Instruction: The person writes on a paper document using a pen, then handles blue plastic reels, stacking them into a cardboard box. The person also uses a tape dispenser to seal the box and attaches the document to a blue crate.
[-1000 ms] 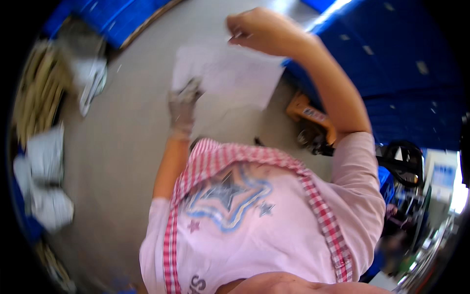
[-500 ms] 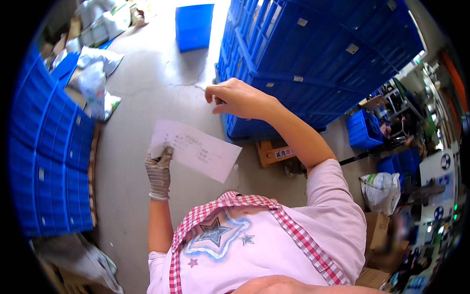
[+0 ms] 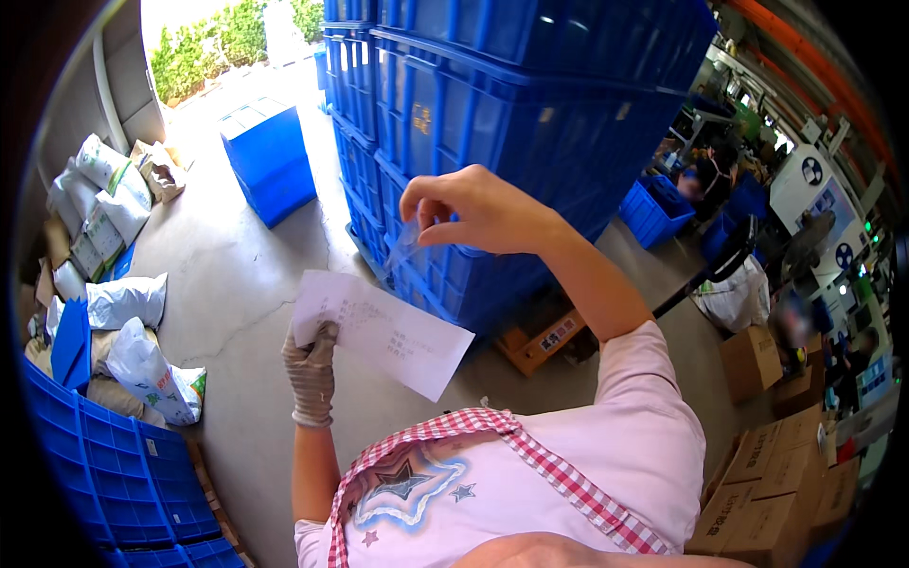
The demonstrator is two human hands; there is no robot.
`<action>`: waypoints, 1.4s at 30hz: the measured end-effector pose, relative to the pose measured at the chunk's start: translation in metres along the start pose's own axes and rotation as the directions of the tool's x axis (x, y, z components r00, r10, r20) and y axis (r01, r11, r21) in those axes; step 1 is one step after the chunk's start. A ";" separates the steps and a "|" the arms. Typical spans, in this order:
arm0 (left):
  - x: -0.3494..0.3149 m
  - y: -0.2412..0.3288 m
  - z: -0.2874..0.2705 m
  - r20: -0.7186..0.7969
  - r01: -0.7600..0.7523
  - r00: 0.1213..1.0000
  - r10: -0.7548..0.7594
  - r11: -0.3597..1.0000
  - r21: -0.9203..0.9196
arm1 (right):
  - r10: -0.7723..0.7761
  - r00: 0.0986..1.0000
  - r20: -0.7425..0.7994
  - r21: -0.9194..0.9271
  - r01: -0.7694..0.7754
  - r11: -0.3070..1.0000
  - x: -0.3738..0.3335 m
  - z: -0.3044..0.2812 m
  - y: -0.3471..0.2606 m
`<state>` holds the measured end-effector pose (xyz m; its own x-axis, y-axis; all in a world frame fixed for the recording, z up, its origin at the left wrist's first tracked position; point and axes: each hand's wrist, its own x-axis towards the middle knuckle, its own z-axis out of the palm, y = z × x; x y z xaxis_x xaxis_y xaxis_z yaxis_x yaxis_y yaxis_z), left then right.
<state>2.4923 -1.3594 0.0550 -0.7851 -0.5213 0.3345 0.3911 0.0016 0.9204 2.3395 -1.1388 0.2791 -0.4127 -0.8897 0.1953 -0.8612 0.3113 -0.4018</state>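
On the floor (image 3: 237,284) at far left I see white sacks (image 3: 133,331) above blue crates (image 3: 114,473) at the lower left edge. My left hand (image 3: 311,364), in a thin glove, has its grip closed on the lower left corner of a white paper sheet (image 3: 383,331), held in the air over the floor, well clear of it. My bare right hand (image 3: 473,208) is raised before the stacked blue crates (image 3: 530,123), its fingertips pinching a small clear plastic piece (image 3: 405,244) just above the sheet; cardboard boxes (image 3: 776,454) stand at right.

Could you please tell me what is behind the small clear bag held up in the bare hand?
Behind the small clear bag in the right hand stands a stack of blue crates. The bag's contents cannot be made out.
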 end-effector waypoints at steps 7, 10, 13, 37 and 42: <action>0.117 -0.035 -0.055 0.079 0.016 0.997 -0.002 0.985 -0.171 | 0.107 0.971 -0.213 -0.065 -0.124 0.990 0.134 0.023 0.004; 0.182 -0.043 -0.078 0.107 0.011 0.994 0.016 0.969 -0.247 | 0.205 0.958 -0.201 -0.222 -0.248 0.943 0.185 0.020 -0.006; 0.261 -0.037 -0.083 0.250 0.006 0.967 0.053 0.973 -0.232 | 0.213 0.946 -0.242 -0.393 -0.297 0.870 0.232 -0.010 -0.009; 0.616 0.048 0.205 0.742 0.202 0.560 0.369 0.807 -0.554 | 0.115 0.739 -0.664 -0.740 -0.626 -0.247 0.374 -0.258 0.065; 0.639 0.060 0.223 0.749 0.203 0.582 0.317 0.835 -0.512 | 0.067 0.690 -0.721 -0.671 -0.672 -0.313 0.383 -0.275 0.083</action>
<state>1.9071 -1.5015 0.3694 -0.6925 0.3358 0.6385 0.4128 -0.5414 0.7324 2.0283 -1.3615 0.5660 -0.5559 -0.3519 0.7531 0.3474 0.7247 0.5950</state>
